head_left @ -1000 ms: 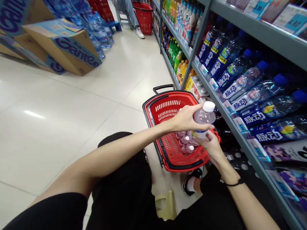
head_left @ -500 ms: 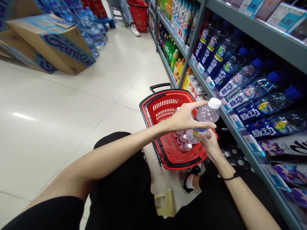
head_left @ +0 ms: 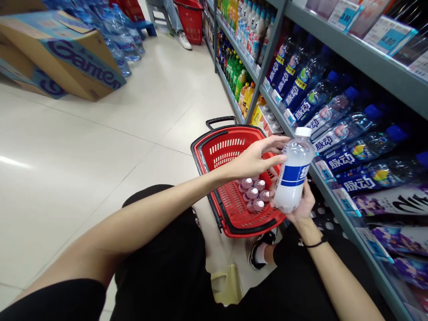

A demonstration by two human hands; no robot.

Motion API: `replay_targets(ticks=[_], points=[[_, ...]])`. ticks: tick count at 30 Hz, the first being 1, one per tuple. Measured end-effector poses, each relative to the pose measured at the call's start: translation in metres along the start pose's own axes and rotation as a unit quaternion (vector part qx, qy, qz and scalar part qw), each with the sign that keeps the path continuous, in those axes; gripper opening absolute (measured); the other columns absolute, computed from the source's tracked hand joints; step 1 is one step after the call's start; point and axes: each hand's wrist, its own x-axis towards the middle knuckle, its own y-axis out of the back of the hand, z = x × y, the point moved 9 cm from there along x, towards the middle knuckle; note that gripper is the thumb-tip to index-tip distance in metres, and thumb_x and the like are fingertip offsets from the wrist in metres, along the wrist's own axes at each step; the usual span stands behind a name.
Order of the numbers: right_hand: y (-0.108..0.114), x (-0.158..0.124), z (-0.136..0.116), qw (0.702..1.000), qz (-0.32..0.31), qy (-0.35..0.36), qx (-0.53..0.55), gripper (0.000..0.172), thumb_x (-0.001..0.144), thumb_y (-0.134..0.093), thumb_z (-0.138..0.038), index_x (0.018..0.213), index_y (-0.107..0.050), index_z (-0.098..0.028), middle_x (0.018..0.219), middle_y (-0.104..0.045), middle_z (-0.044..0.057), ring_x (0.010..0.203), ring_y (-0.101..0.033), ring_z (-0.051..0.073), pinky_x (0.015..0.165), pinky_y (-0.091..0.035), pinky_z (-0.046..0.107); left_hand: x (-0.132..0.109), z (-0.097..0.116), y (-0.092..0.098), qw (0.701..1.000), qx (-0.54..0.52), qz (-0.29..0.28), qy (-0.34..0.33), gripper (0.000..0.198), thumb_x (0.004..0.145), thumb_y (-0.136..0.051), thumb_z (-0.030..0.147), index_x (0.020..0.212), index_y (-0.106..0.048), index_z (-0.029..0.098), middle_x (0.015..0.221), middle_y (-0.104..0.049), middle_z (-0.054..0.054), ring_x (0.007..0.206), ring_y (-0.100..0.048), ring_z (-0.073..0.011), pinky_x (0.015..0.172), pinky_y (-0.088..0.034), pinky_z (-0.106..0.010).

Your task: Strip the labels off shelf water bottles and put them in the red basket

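Observation:
A clear drink bottle [head_left: 293, 187] with a white cap and a blue label stands almost upright above the right part of the red shopping basket [head_left: 230, 232]. My right hand [head_left: 306, 205] is closed round its lower part from behind and below. On the other side of it is my left hand [head_left: 259, 156], open, with thumb and fingers apart. Its tips reach the bottle's upper side; whether they touch cannot be told. Down in the basket stand several white-capped bottles [head_left: 251, 194], partly hidden by my left hand and forearm.
Along the right runs a grey shelf [head_left: 321, 165] with rows of blue-capped drink bottles [head_left: 347, 151] and price tags. Cardboard boxes [head_left: 73, 53] and large water bottles [head_left: 123, 40] stand at the far left. A second red basket [head_left: 190, 20] and a person's shoe [head_left: 185, 41] appear at the back.
The bottle has turned, so its blue label now faces me. My left hand has loosened from around its upper part and drawn back slightly left, while my right hand keeps hold.

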Motion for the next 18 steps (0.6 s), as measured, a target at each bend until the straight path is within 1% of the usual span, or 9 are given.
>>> replay_targets(ticks=[2, 5, 8, 10, 12, 14, 15, 16, 18], points=[[-0.007, -0.003, -0.001, 0.999, -0.053, -0.010, 0.000, 0.072, 0.081, -0.056, -0.083, 0.102, -0.079, -0.018, 0.077, -0.078, 0.013, 0.056, -0.072, 0.029, 0.037, -0.049, 0.032, -0.001, 0.004, -0.002, 0.999, 0.032, 0.004, -0.001, 0.054, 0.095, -0.071, 0.042, 0.141, -0.062, 0.016, 0.147, -0.062, -0.019, 0.128, -0.065, -0.0279, 0.113, -0.052, -0.046], [-0.013, -0.010, 0.000, 0.994, -0.105, -0.032, -0.007, 0.078, 0.077, -0.056, -0.087, 0.101, -0.077, -0.016, 0.066, -0.074, 0.010, 0.043, -0.064, 0.024, 0.034, -0.045, 0.029, -0.002, 0.008, -0.010, 0.999, 0.047, -0.012, 0.005, 0.052, 0.095, -0.072, 0.044, 0.140, -0.064, 0.019, 0.146, -0.064, -0.016, 0.135, -0.061, -0.0292, 0.114, -0.051, -0.047], [-0.013, -0.012, 0.007, 0.991, -0.108, -0.072, -0.026, 0.082, 0.076, -0.049, -0.091, 0.097, -0.075, -0.016, 0.063, -0.072, 0.010, 0.039, -0.060, 0.022, 0.032, -0.038, 0.027, -0.001, 0.004, -0.017, 0.999, 0.007, -0.032, 0.020, 0.050, 0.094, -0.071, 0.050, 0.133, -0.067, 0.018, 0.139, -0.069, -0.015, 0.135, -0.063, -0.0277, 0.114, -0.053, -0.045], [-0.008, -0.009, 0.008, 0.993, -0.065, -0.083, -0.054, 0.080, 0.079, -0.044, -0.090, 0.098, -0.075, -0.018, 0.069, -0.074, 0.011, 0.045, -0.064, 0.024, 0.030, -0.034, 0.027, 0.001, -0.003, -0.013, 0.999, -0.015, -0.012, 0.031, 0.053, 0.091, -0.074, 0.051, 0.128, -0.068, 0.014, 0.135, -0.071, -0.017, 0.130, -0.066, -0.0269, 0.112, -0.054, -0.044], [0.001, -0.003, 0.004, 0.994, 0.002, -0.062, -0.095, 0.071, 0.084, -0.045, -0.084, 0.100, -0.076, -0.022, 0.077, -0.077, 0.010, 0.059, -0.071, 0.027, 0.035, -0.042, 0.031, 0.001, -0.009, -0.004, 0.999, -0.010, 0.030, 0.033, 0.055, 0.085, -0.081, 0.048, 0.126, -0.069, 0.013, 0.133, -0.072, -0.017, 0.127, -0.068, -0.0270, 0.112, -0.054, -0.045], [0.008, 0.003, -0.003, 0.990, 0.061, -0.025, -0.124, 0.060, 0.087, -0.050, -0.077, 0.101, -0.076, -0.024, 0.086, -0.079, 0.009, 0.078, -0.076, 0.030, 0.054, -0.058, 0.038, 0.000, -0.012, 0.005, 0.996, 0.016, 0.076, 0.032, 0.058, 0.080, -0.086, 0.044, 0.125, -0.068, 0.012, 0.131, -0.073, -0.018, 0.126, -0.068, -0.0273, 0.112, -0.053, -0.046], [0.011, 0.006, -0.004, 0.988, 0.081, -0.010, -0.127, 0.057, 0.087, -0.053, -0.075, 0.102, -0.075, -0.024, 0.090, -0.080, 0.008, 0.087, -0.077, 0.032, 0.065, -0.061, 0.041, -0.001, -0.014, 0.009, 0.994, 0.034, 0.094, 0.037, 0.059, 0.078, -0.087, 0.042, 0.125, -0.067, 0.013, 0.130, -0.073, -0.017, 0.125, -0.069, -0.0272, 0.111, -0.053, -0.047], [0.014, 0.008, -0.004, 0.988, 0.097, 0.000, -0.123, 0.056, 0.087, -0.054, -0.073, 0.102, -0.074, -0.023, 0.094, -0.081, 0.009, 0.095, -0.077, 0.033, 0.074, -0.063, 0.044, -0.003, -0.014, 0.012, 0.992, 0.056, 0.109, 0.041, 0.060, 0.077, -0.088, 0.042, 0.126, -0.067, 0.013, 0.128, -0.074, -0.017, 0.124, -0.069, -0.0272, 0.110, -0.053, -0.047], [0.024, 0.010, -0.002, 0.986, 0.128, 0.022, -0.101, 0.053, 0.086, -0.057, -0.071, 0.101, -0.073, -0.022, 0.098, -0.081, 0.009, 0.104, -0.075, 0.034, 0.084, -0.062, 0.046, -0.006, -0.010, 0.013, 0.985, 0.112, 0.123, 0.041, 0.063, 0.077, -0.089, 0.045, 0.127, -0.065, 0.015, 0.124, -0.075, -0.015, 0.120, -0.070, -0.0266, 0.107, -0.053, -0.045]])
